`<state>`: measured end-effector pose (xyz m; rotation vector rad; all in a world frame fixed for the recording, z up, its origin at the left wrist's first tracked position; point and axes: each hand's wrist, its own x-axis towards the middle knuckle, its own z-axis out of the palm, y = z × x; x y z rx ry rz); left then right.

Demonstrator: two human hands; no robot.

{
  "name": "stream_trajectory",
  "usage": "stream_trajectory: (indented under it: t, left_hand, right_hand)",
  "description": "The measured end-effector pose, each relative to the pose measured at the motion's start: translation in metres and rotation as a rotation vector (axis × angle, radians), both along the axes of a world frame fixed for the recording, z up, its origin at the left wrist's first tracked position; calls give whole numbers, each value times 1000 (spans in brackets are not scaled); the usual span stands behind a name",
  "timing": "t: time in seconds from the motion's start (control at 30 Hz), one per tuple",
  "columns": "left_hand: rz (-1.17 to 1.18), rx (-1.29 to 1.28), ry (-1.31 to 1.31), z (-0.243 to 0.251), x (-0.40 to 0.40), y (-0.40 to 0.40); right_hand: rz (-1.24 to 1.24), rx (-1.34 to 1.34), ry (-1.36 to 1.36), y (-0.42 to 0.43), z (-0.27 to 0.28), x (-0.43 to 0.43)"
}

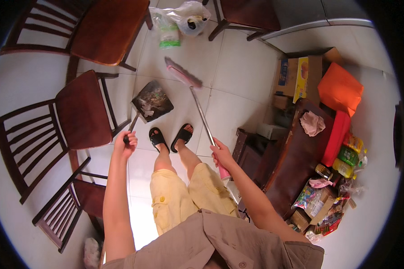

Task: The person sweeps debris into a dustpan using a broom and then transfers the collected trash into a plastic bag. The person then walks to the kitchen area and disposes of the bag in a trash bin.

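Observation:
My left hand (129,144) grips the dark handle of a dustpan (157,95). Grey fluff and loose debris (148,106) lie in its black pan, ahead of my sandalled feet. Around the metal pole of a broom (202,112), near its pink grip end, my right hand (223,155) is closed. The broom's pink head with grey bristles (183,74) is right of the dustpan and apart from it, a little blurred. Whether the bristles touch the tiles I cannot tell.
Wooden chairs (84,114) line the left side, and another chair (250,15) stands at the top. Plastic bags (188,20) lie on the tiled floor (237,64). At right, a dark wooden cabinet (291,161) bears a crumpled cloth (312,123), bottles and packets, beside a cardboard box (298,75).

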<state>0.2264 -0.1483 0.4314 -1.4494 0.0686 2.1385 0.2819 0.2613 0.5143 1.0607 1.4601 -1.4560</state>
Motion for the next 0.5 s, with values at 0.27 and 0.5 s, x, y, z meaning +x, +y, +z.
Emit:
stream_trajectory:
  t: [0.27,0.5]
  left_hand:
    - [63,157,81,59,-12,61]
    - [63,249,75,89,-65,126]
  right_hand:
    - [94,337,191,98,-44,-47]
    - [-903,-299,-18,174,-49,-188]
